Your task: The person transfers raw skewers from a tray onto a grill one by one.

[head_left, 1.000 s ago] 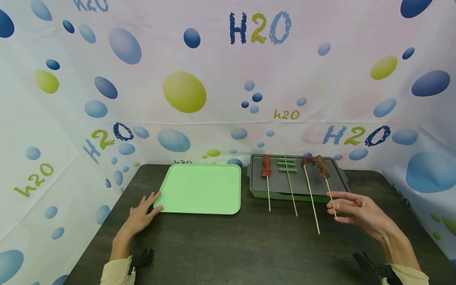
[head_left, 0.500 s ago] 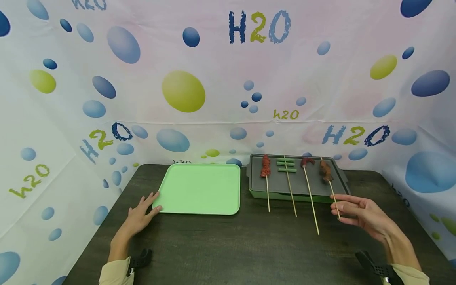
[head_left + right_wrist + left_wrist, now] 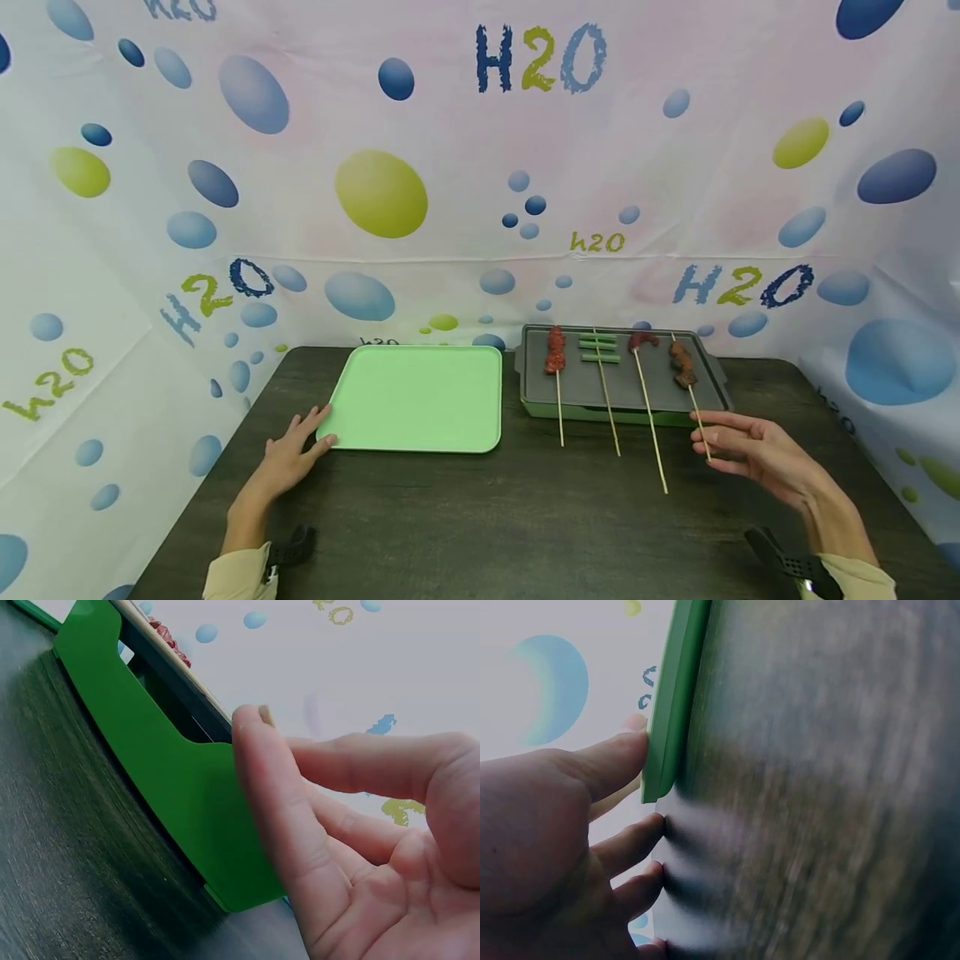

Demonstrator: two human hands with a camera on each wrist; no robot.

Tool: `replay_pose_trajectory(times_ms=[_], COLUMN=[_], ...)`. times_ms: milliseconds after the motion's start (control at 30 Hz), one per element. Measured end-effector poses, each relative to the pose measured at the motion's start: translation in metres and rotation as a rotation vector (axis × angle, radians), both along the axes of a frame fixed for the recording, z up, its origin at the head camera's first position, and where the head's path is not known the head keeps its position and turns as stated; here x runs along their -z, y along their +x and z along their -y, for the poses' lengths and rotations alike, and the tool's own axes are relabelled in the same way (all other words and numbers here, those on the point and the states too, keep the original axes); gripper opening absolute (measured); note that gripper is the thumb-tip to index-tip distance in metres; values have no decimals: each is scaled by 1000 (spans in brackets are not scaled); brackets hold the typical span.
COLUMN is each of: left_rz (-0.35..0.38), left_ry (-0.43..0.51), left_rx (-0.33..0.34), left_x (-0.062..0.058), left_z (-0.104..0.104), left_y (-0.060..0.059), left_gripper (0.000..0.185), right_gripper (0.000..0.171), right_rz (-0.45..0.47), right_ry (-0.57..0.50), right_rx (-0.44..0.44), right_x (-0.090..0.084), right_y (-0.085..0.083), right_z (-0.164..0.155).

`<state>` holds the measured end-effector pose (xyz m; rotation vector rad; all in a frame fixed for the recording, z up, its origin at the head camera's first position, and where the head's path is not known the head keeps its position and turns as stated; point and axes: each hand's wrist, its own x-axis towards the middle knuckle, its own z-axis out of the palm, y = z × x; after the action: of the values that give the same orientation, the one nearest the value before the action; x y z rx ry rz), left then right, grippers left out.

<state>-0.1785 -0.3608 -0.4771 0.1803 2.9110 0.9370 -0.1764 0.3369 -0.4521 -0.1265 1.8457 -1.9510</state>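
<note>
My right hand [image 3: 757,450] pinches the lower stick of a brown meat skewer [image 3: 683,365] between thumb and fingers. The meat end of that skewer is over the right side of a dark grill plate [image 3: 570,392] with a green base [image 3: 187,787]. In the right wrist view only the stick's end shows at the fingertips. My left hand [image 3: 288,458] has its fingers spread at the near-left corner of a light green tray [image 3: 420,400]. The left wrist view shows the thumb against the tray's edge [image 3: 671,712] and other fingertips on the table.
On the grill, left of the held skewer, lie a red meat skewer [image 3: 555,354], a green vegetable skewer [image 3: 598,357] and a skewer with a curled reddish piece [image 3: 642,342]. Their sticks jut over the near edge of the dark table [image 3: 487,525]. A printed curtain [image 3: 450,125] hangs behind.
The held skewer first shifts right and its meat end comes lower over the grill, then it stays about there. The left hand keeps its place at the tray. The head view drifts slightly.
</note>
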Motion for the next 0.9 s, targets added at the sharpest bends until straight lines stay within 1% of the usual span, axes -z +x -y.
replay_pose_trajectory(times_ms=[100, 233, 333, 400, 467, 567, 633, 733, 900], left_rz=[-1, -3, 6, 11, 13, 12, 15, 23, 26], left_ry=[-10, -10, -8, -16, -22, -18, -7, -2, -21], left_rx=[-5, 1, 3, -1, -7, -5, -2, 1, 13], left_x=[2, 2, 2, 2, 2, 2, 1, 0, -3], left_z=[3, 3, 1, 1, 2, 3, 3, 2, -1], left_y=[-1, -2, -2, -1, 1, 2, 1, 2, 1], left_gripper=[66, 67, 68, 67, 67, 67, 67, 68, 67], right_gripper=[33, 31, 29, 28, 33, 46, 52, 57, 58], right_rz=[-1, -7, -47, -80, -102, -104, -102, -111, -150], right_ry=[17, 25, 58, 95, 144, 213, 247, 296, 379], right_rx=[4, 48, 75, 71, 70, 89, 111, 143, 154], right_x=[1, -2, -8, -11, -14, -18, -20, -21, -21], right_y=[-1, 2, 6, 8, 9, 9, 9, 10, 17], right_z=[1, 1, 0, 1, 3, 7, 9, 9, 9])
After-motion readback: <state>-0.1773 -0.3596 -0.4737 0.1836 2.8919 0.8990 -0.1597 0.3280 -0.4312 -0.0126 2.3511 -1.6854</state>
